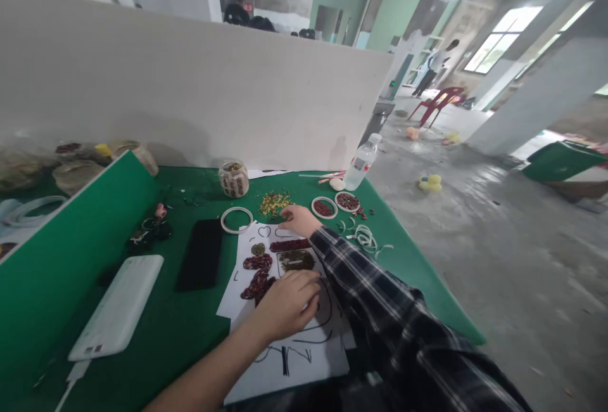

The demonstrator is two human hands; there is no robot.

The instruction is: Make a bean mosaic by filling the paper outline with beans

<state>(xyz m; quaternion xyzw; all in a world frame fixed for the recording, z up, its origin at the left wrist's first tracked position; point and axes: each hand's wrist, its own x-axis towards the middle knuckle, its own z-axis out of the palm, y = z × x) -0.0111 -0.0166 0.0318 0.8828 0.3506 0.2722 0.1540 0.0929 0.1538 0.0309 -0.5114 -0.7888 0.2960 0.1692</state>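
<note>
White paper with thick black line drawings lies on the green table. Dark red beans and green grains fill some of its shapes. My left hand is over the middle of the sheet, its fingers curled; whatever may be between them is hidden. Farther forward, my right hand reaches to the sheet's top edge, beside a loose pile of yellow-green bits. Its fingers are bent down, and I cannot make out anything in them. Two white rings, one of red beans and one of brownish beans, sit right of it.
A jar, an empty white ring and a black phone are left of the paper. Nearer lies a white power bank with a cable. A water bottle stands at the back right, and peeled strips lie near the right edge.
</note>
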